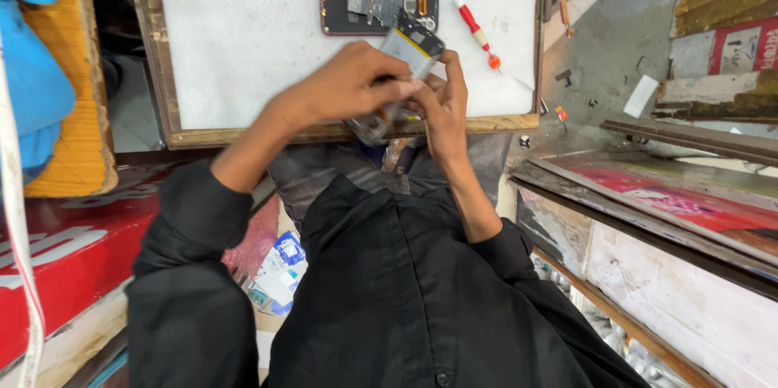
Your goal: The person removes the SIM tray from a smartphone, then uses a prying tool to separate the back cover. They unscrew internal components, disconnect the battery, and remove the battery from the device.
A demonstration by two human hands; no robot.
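Holding an opened phone body [403, 60] between both hands above the near edge of the white work board [243, 39], the person sat with it tilted, its far end raised. Left hand [344, 86]: fingers curled together over the phone's left side, clamped on it. Right hand [442, 100]: fingers closed around the right edge from below, thumb pressed near the middle. Item appeared light, thin and rigid, with an exposed pale battery and bare circuitry; judged fragile, best gripped by the frame edges rather than the open face. Far on the board lay a second dismantled phone shell [378, 4], dark, with an orange flex strip showing. Just right of it lay a red-handled screwdriver [476, 33], tip pointing near and right. Wooden frame bordered the board. Scattered small parts lay on the grey surface to the right, too small to identify.
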